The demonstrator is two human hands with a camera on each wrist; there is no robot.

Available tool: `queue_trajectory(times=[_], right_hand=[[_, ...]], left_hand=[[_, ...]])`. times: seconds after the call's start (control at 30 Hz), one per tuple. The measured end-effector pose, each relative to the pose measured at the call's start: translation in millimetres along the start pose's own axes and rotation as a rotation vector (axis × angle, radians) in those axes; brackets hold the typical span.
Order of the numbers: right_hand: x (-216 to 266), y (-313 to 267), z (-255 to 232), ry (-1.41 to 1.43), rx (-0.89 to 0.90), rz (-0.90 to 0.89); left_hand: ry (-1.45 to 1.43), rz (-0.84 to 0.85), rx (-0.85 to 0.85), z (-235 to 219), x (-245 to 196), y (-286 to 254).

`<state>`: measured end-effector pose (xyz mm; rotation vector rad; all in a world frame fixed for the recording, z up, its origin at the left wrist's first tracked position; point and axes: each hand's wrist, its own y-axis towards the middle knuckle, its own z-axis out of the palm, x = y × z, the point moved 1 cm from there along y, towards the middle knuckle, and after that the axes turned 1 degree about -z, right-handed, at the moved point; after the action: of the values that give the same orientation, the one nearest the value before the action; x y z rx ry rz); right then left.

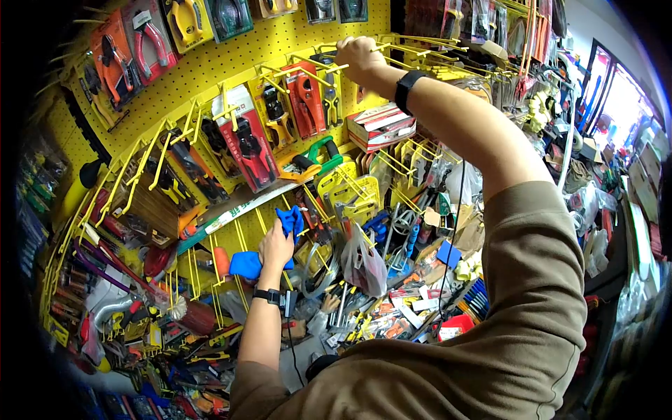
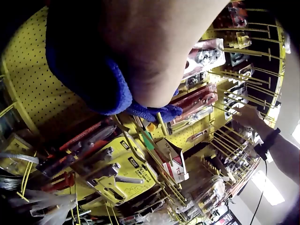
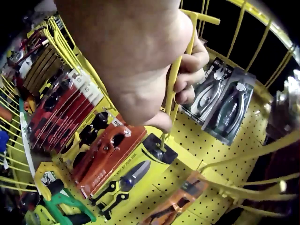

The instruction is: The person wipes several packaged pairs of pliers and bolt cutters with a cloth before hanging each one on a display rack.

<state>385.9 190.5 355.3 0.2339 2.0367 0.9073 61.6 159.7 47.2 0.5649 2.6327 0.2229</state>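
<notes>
In the head view, my left hand (image 1: 277,248) holds a bunched blue cloth (image 1: 290,221) beside the lower yellow hooks; the cloth also covers much of the left wrist view (image 2: 120,92). My right hand (image 1: 361,59) is raised to the upper row of the yellow pegboard (image 1: 210,52). Up close in the right wrist view, its fingers (image 3: 191,70) curl round a yellow hook (image 3: 173,82). Just below that hand hang a yellow-carded pair of shears (image 3: 125,183) and an orange-red packaged tool (image 3: 107,154).
Long yellow hooks jut out on both sides of the hands. A red and white box (image 1: 381,126) stands on the ledge, near a green-handled saw (image 1: 323,155). Heaped tools and a plastic bag (image 1: 364,262) fill the area below. Packaged pliers (image 3: 230,110) hang beyond the right hand.
</notes>
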Motion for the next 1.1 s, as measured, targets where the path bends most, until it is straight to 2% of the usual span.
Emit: queue_trajectory(times=[0.07,0.2,0.27,0.3,0.4,0.47,0.53,0.57,0.7,0.87,0.93,1.07,1.1], right_hand=[[-1.8,-0.5,-10.6,0.148,0.082,-0.055],[-11.1,14.5,-13.6,0.175,0.201,-0.039],[-19.8,14.7,-8.9,0.095,0.164,-0.124],[-16.8,16.7,1.6,-0.022,0.163,-0.072],[-31.4,9.2,9.9,-0.049,0.15,-0.037],[-36.6,-0.9,6.2,0.051,0.158,-0.039],[-33.2,-7.6,0.5,0.092,0.054,-0.099],[-29.2,-7.7,-4.3,0.109,0.12,-0.052],[-22.3,-1.8,-1.2,0.119,0.155,-0.013],[-31.9,2.7,7.2,0.183,0.15,-0.06],[-29.7,-0.6,22.1,0.108,0.133,-0.085],[-34.6,1.3,16.6,0.057,0.081,-0.11],[-40.1,6.4,4.5,0.059,0.16,-0.091]], left_hand=[[0.006,-0.008,0.018,-2.3,-0.9,0.8],[-0.017,-0.004,0.001,-4.1,-0.2,-0.4],[-0.028,-0.007,-0.004,-1.7,0.1,-1.7],[-0.029,-0.006,-0.003,-1.6,0.1,-1.5],[0.012,-0.017,0.05,-1.7,-0.4,0.2],[-0.02,-0.012,0.012,-2.1,-2.0,1.3],[-0.028,-0.004,-0.001,-1.5,-1.7,0.0],[-0.024,0.001,-0.003,-1.0,-1.7,-0.1],[-0.013,0.012,-0.007,-1.3,-0.7,1.0],[-0.019,0.031,-0.052,1.3,1.5,-0.6],[-0.014,0.043,-0.041,1.7,2.2,-0.1],[0.001,0.008,-0.007,-0.8,-0.6,1.4],[0.002,0.004,-0.004,-2.0,-1.5,0.6]])
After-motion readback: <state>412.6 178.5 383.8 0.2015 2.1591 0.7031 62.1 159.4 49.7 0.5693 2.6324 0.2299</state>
